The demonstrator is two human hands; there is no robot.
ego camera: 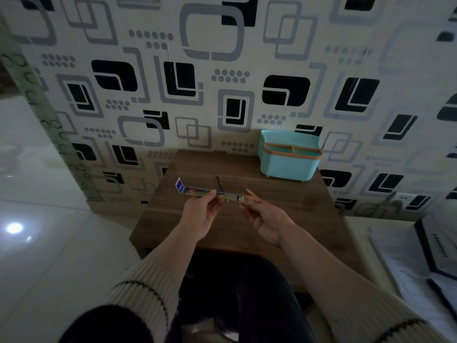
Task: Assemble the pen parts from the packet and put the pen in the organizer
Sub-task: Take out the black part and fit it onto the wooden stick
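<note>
Holding: I have both hands raised over the small wooden table (284,194), each one busy with a pen part.
Left hand: my left hand (201,214) pinches a thin dark pen part (219,184) between thumb and fingertips; the part stands tilted, its upper end pointing away from me toward the wall.
Right hand: my right hand (262,215) has its fingers curled round a slim tan piece (249,192), whose tip pokes out above my fingers. What exactly this piece is I cannot tell.
Packet: the packet (197,189) lies flat on the table, just beyond my fingertips, stretching from left to right. It has a blue and white end on the left and a clear middle. My left fingers overlap its centre in the view; whether they touch it I cannot tell.
Gap between hands: the two hands are near each other but apart, and the two parts do not touch.
Organizer: the light blue organizer (289,164) with a tan rim and divider stands at the back right of the table, against the patterned wall (222,70), well apart from my hands.
Sleeves: ribbed cream sleeves (146,290) with a dark stripe cover my forearms.
Right edge: papers (408,268) lie on the floor beside the table.
</note>
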